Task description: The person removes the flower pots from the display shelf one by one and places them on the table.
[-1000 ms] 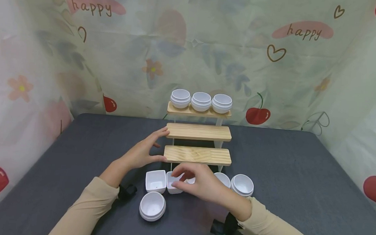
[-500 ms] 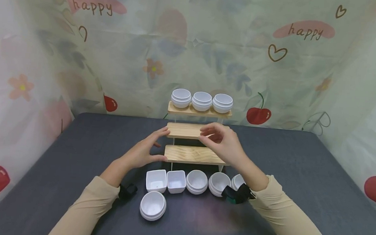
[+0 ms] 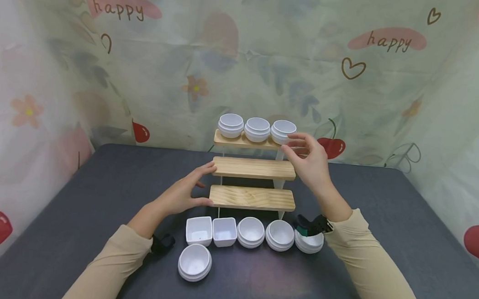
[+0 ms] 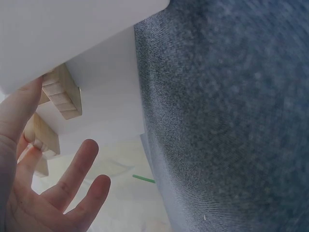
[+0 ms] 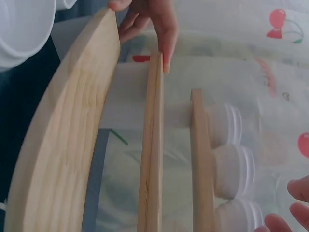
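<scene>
A stepped stand with three wooden shelves stands mid-table. Its top shelf (image 3: pixel 246 141) bears three round white bowls, including the rightmost bowl (image 3: pixel 282 130). My left hand (image 3: pixel 181 194) touches the left ends of the middle shelf (image 3: pixel 255 168) and bottom shelf (image 3: pixel 253 198), thumb low and a finger higher. At the top right, my right hand (image 3: pixel 310 160) has its fingertips beside the rightmost bowl, spread and slightly bent. In the right wrist view, fingertips (image 5: pixel 300 188) show near the bowl (image 5: pixel 236 217); whether they touch it is unclear.
Before the stand is a row of two square white bowls (image 3: pixel 199 230) and three round white bowls (image 3: pixel 251 232). Another round bowl (image 3: pixel 194 262) sits nearer, at the left. The right wrist strap (image 3: pixel 313 226) partly covers the row's last bowl. A printed curtain (image 3: pixel 166 72) hangs behind.
My right hand has risen from above the front row of bowls, past the middle shelf, to the top shelf's right end. My left hand has stayed at the stand's left side.
</scene>
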`<state>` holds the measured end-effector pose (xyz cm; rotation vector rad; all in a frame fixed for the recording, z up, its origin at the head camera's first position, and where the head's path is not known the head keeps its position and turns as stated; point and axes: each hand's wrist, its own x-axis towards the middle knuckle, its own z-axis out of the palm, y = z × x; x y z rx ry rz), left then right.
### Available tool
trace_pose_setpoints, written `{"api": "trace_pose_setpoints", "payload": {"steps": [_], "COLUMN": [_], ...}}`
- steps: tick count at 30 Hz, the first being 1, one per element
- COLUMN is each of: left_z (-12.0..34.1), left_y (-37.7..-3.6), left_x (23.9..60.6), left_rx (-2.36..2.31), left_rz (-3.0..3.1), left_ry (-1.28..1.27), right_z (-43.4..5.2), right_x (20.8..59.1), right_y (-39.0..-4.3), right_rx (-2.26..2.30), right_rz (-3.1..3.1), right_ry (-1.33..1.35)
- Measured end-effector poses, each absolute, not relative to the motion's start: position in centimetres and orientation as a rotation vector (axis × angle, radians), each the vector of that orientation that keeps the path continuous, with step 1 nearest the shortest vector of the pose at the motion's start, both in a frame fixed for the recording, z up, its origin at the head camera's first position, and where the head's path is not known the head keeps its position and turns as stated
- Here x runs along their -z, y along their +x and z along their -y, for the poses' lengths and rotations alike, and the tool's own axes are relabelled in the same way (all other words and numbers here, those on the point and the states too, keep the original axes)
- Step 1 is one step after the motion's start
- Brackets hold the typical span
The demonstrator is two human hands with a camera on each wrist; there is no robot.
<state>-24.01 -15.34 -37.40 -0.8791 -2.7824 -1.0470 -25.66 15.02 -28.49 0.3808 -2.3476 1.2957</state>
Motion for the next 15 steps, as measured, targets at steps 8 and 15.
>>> {"api": "trace_pose_setpoints", "payload": {"steps": [8, 15], "left_z": [15.3, 15.2], "left_y": [-23.9, -23.9], "left_x": [37.3, 37.3], "left_rx": [1.050, 1.049], "left_rz": [2.793, 2.784], "left_ry": [-0.864, -0.874], "right_z": [-15.7, -15.8], "right_x": [28.5, 28.9], "right_y": [-27.1, -27.8], "right_rx": [-1.319, -1.294], "right_rz": [2.360, 2.437], "right_ry": [0.262, 0.244]}}
